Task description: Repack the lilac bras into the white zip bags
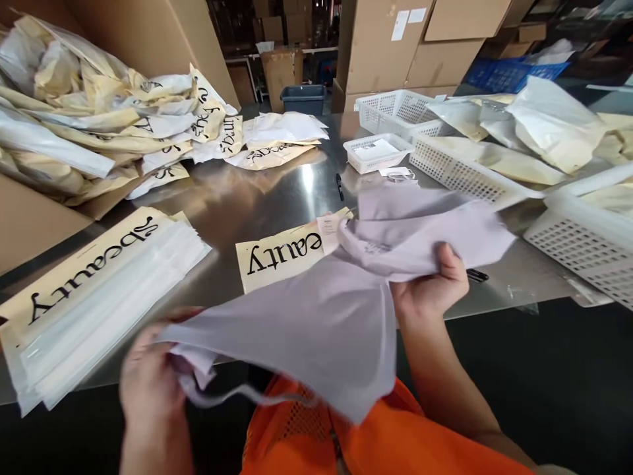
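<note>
A pale lilac garment (306,323) of thin cloth, with a narrow strap trailing from it, is stretched between my two hands above the table's front edge. My left hand (153,373), blurred by motion, grips its left corner near the strap. On the other side my right hand (432,284) holds the gathered upper part, thumb on top of the cloth. Behind the garment lies a printed paper packet (279,257) marked "eauty", partly covered by it. A small white tag (328,232) shows beside the cloth.
Flat "Sbeauty" packets (109,284) lie stacked at left. Behind them a cardboard box (30,224) overflows with filled packets. White perforated baskets (465,168) with bags stand at right. A black marker (339,187) and a small white tray (378,152) are on the metal table (277,198).
</note>
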Tool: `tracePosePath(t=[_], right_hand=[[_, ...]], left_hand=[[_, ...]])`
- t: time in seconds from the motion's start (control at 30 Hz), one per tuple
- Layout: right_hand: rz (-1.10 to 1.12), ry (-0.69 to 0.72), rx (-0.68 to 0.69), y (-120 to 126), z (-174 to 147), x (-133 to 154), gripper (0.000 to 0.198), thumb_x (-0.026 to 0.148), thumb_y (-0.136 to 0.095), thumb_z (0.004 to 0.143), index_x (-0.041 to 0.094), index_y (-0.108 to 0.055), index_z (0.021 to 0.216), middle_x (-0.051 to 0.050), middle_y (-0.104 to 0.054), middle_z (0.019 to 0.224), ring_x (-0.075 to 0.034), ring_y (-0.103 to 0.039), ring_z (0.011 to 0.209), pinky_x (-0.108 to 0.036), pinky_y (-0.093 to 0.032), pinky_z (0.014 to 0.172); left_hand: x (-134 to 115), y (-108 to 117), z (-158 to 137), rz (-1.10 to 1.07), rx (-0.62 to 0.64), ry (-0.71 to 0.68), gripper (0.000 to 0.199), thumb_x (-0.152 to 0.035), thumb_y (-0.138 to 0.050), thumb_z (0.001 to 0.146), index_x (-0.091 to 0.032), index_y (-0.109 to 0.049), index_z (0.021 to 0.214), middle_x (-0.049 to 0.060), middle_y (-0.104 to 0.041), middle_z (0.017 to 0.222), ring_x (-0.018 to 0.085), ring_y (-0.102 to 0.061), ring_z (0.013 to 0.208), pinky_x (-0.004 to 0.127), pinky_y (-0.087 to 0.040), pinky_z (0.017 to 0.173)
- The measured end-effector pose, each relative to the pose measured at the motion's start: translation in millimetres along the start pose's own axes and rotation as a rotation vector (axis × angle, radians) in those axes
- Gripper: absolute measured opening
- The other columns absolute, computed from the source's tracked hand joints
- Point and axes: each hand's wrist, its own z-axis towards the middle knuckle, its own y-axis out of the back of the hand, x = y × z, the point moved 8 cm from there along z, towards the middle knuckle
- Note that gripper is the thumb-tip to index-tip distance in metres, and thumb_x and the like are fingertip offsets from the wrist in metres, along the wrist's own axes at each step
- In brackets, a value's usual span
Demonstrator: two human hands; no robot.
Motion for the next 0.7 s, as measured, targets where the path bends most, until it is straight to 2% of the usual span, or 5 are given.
tracePosePath(t=[0.2, 0.33, 0.5, 0.6, 0.7], right_hand=[[-0.443, -0.226, -0.155, 78, 30, 12, 0.031, 0.007, -0.065, 0.061, 0.018, -0.045, 0.083, 0.000, -0.066, 0.094, -0.009, -0.064, 0.074, -0.029, -0.059, 0.077], [-1.161, -0.179, 0.100, 81, 34, 31, 0.039, 0.034, -0.073, 0.066, 0.020, -0.054, 0.097, -0.007, -0.063, 0.103, -0.017, -0.063, 0.072, -0.037, -0.055, 0.068], [-1.789, 0.423, 0.589, 12, 35, 25, 0.059, 0.053, -0.066, 0.077, 0.017, -0.056, 0.122, -0.015, -0.056, 0.120, -0.025, -0.062, 0.094, -0.044, -0.050, 0.087], [-1.940, 0.274, 1.074, -17, 24, -43, 0.056, 0.055, -0.064, 0.081, 0.016, -0.060, 0.120, -0.014, -0.063, 0.111, -0.031, -0.058, 0.110, -0.043, -0.046, 0.093], [-1.986, 0.043, 1.413, -26, 10, -95, 0.035, 0.048, -0.070, 0.077, 0.016, -0.069, 0.091, -0.011, -0.067, 0.098, -0.030, -0.061, 0.101, -0.037, -0.046, 0.086]], left_hand=[[-18, 29, 56, 0.989, 0.161, -0.555, 0.030, -0.048, -0.053, 0.083, -0.024, -0.069, 0.087, 0.006, -0.070, 0.106, 0.029, -0.064, 0.101, 0.042, -0.049, 0.083], [-4, 35, 52, 1.230, 0.205, -0.719, 0.036, -0.047, -0.041, 0.089, -0.025, -0.070, 0.091, 0.007, -0.068, 0.095, 0.028, -0.063, 0.092, 0.039, -0.048, 0.070], [14, 59, 54, 1.280, 0.015, -0.313, 0.041, -0.058, -0.046, 0.082, -0.026, -0.070, 0.090, 0.005, -0.059, 0.071, 0.030, -0.058, 0.073, 0.044, -0.047, 0.065], [41, 64, 50, 0.809, -0.040, 0.098, 0.029, -0.046, -0.054, 0.076, -0.021, -0.068, 0.085, 0.001, -0.062, 0.062, 0.024, -0.059, 0.061, 0.042, -0.051, 0.063], [52, 57, 46, 0.181, -0.141, 0.251, 0.025, -0.026, -0.061, 0.062, -0.016, -0.066, 0.084, 0.002, -0.068, 0.073, 0.019, -0.065, 0.069, 0.034, -0.056, 0.069]])
